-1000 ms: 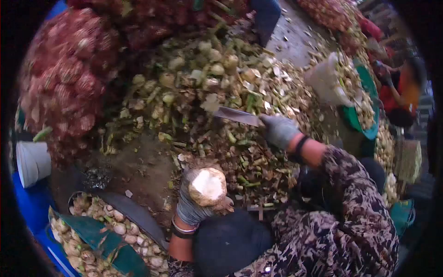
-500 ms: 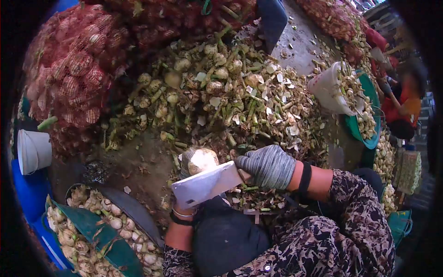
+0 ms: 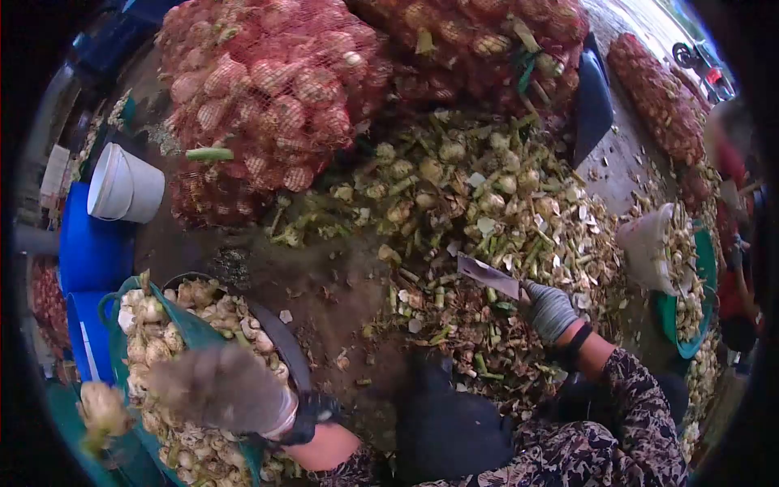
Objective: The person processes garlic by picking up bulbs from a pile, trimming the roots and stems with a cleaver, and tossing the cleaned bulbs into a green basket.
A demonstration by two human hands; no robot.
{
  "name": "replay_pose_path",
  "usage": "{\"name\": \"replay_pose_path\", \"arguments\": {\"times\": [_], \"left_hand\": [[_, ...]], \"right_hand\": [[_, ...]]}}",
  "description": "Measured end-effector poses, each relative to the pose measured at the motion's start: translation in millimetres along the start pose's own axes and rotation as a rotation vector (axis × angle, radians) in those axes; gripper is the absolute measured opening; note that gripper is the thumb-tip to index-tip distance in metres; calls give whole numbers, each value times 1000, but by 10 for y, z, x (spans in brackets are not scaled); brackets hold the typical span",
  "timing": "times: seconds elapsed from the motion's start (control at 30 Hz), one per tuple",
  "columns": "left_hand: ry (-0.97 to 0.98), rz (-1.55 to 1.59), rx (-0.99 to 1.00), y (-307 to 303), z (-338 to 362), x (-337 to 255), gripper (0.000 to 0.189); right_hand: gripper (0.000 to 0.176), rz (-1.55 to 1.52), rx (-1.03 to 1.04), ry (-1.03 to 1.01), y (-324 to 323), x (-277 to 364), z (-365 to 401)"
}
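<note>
My right hand (image 3: 552, 312), in a grey knit glove, grips a cleaver (image 3: 487, 276) with its blade pointing left above the stalks and peelings. My left hand (image 3: 215, 388), also gloved, is smeared by motion over a green basket (image 3: 188, 316) of trimmed garlic bulbs (image 3: 150, 349). Its fingers cannot be made out. Left of that hand, a blurred garlic bulb (image 3: 104, 410) shows apart from it, at the basket's outer side. In front of me lies a heap of untrimmed garlic (image 3: 487, 191) mixed with cut stalks and skins.
Red mesh sacks of garlic (image 3: 276, 89) stand behind the heap. At left are a white bucket (image 3: 126, 185) and blue containers (image 3: 93, 243). A tilted white bucket (image 3: 649, 243) spills stalks into a teal basin (image 3: 704, 284) at right, near another person (image 3: 734, 268).
My left hand has gone from beside the blade, where it held a garlic bulb, to over the basket at left. The cleaver has moved away to the right. My view has turned left.
</note>
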State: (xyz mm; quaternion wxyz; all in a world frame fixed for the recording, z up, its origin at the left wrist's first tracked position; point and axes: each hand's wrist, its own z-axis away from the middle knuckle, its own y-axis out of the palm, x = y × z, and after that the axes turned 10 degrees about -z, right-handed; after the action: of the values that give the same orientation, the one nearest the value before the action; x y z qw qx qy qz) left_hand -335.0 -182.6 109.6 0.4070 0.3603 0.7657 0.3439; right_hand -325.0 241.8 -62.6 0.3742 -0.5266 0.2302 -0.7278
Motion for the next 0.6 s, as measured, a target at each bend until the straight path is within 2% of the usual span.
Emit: {"name": "replay_pose_path", "arguments": {"times": [0.03, 0.1, 0.17, 0.23, 0.27, 0.33, 0.37, 0.43, 0.47, 0.53, 0.6], "left_hand": [[-66, -184, -73, -219, -21, 93, 53], [-156, -833, -245, -914, -174, 386, 53], [-259, -1483, -253, -1750, -370, 707, 53], [-266, -1900, -45, -2447, -449, 948, 53], [-283, -1890, -42, -2488, -500, 1064, 53], [-688, -2785, 249, -2513, -608, 1253, 57], [-691, -2777, 254, -2477, -695, 1308, 57], [-1091, -2575, 117, -2409, -830, 1384, 46], [-1101, -2570, 145, -2613, -717, 1393, 46], [-823, -2256, 147, -3162, -294, 1311, 38], [-920, -2003, -240, -2792, 100, 1285, 34]], "right_hand": [[24, 11, -5, -29, 36, -6, -42], [23, 32, 42, -43, -41, 133, -73], [26, 26, 28, -78, -78, 209, -112], [29, 30, 58, -49, -189, 300, -142], [30, 93, 77, -10, -206, 294, -141], [32, 108, 82, -6, -225, 261, -115], [32, 113, 81, 1, -231, 253, -118], [32, 115, 70, -8, -206, 234, -97], [29, 31, 29, -78, -171, 205, -89], [28, -33, 22, -70, -48, 94, -74], [27, -155, -11, -78, 34, 76, -32]]}}
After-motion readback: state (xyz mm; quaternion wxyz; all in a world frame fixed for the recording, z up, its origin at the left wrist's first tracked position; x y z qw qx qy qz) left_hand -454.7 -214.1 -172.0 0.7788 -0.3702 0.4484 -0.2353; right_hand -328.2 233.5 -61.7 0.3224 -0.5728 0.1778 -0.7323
